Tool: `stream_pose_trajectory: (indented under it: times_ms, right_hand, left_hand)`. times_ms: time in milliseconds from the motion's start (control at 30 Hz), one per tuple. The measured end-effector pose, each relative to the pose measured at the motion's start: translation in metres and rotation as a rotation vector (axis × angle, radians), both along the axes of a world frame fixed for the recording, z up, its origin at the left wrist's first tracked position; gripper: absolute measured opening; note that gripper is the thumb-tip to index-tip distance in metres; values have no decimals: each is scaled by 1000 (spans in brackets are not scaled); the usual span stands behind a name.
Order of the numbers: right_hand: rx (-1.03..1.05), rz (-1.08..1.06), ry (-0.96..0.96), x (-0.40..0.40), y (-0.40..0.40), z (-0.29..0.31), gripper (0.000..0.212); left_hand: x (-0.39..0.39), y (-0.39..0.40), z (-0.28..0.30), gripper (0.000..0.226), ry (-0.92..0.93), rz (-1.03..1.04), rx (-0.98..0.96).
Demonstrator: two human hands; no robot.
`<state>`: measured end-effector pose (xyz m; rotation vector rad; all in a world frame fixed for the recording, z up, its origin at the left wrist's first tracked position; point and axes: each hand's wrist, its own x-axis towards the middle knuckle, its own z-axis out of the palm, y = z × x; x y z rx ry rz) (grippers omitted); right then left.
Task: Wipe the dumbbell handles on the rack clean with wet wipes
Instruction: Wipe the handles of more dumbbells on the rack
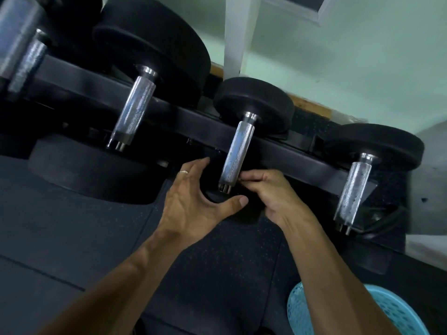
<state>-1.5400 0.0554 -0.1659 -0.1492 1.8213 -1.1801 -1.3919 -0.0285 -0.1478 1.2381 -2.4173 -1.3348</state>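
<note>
A black rack (pixel 193 122) runs across the picture, and dumbbells lie on it with their shiny metal handles pointing toward the person. The middle handle (pixel 235 157) is the one the hands are at. Its near end sits right between the two hands.

The left hand (pixel 193 209) is spread wide. Its fingers (pixel 200 165) reach up just left of the handle, and its thumb (pixel 233 204) sticks out under the handle's near end. It holds nothing. There is a ring (pixel 183 172) on one finger.

The right hand (pixel 273 194) is just right of the handle. Its fingers are curled in, and the fingertips (pixel 245 176) touch the side of the handle near its end. I cannot tell if they pinch anything small there.

Another handle (pixel 134 110) lies well to the left of the fingers. One more handle (pixel 350 192) lies off to the right of the right hand. The big black round weights (pixel 254 102) sit past the fingers, on the far side.

A blue basket (pixel 399 315) with holes is down by the right arm. The floor (pixel 72 238) is dark.
</note>
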Motion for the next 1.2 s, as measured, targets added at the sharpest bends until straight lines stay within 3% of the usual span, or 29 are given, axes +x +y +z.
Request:
stream_pose_trajectory:
  times_ms: [67, 200, 267, 367, 400, 567, 733, 867, 1067, 1200]
  right_hand:
    - [49, 42, 20, -3, -2, 1, 25]
    - [-232, -436, -160, -22, -33, 8, 28]
    - [-197, -371, -102, -17, -30, 6, 30]
    - [35, -51, 36, 5, -4, 4, 29]
    - [18, -63, 15, 7, 0, 4, 28]
    - [-292, -507, -200, -23, -37, 1, 31]
    - [-365, -497, -435, -3, -12, 5, 49]
    - [-544, -643, -533, -25, -27, 6, 52]
    - [-353, -448, -505, -16, -9, 0, 62]
    - [-633, -595, -615, -27, -28, -6, 62]
  left_hand:
    - [0, 1, 0, 114, -4, 1, -7]
    - [-1, 1, 0, 114, 5, 1, -12]
    - [0, 0, -1, 113, 0, -2, -12]
    - [0, 0, 1, 113, -1, -5, -9]
    - [0, 0, 1, 113, -3, -5, -8]
    - [-1, 0, 1, 118, 1, -10, 5]
    - [0, 2, 3, 123, -9, -13, 19]
    - [-1, 1, 2, 123, -1, -6, 11]
    - [0, 0, 1, 123, 2, -12, 19]
    - [-1, 1, -1, 124, 5, -4, 6]
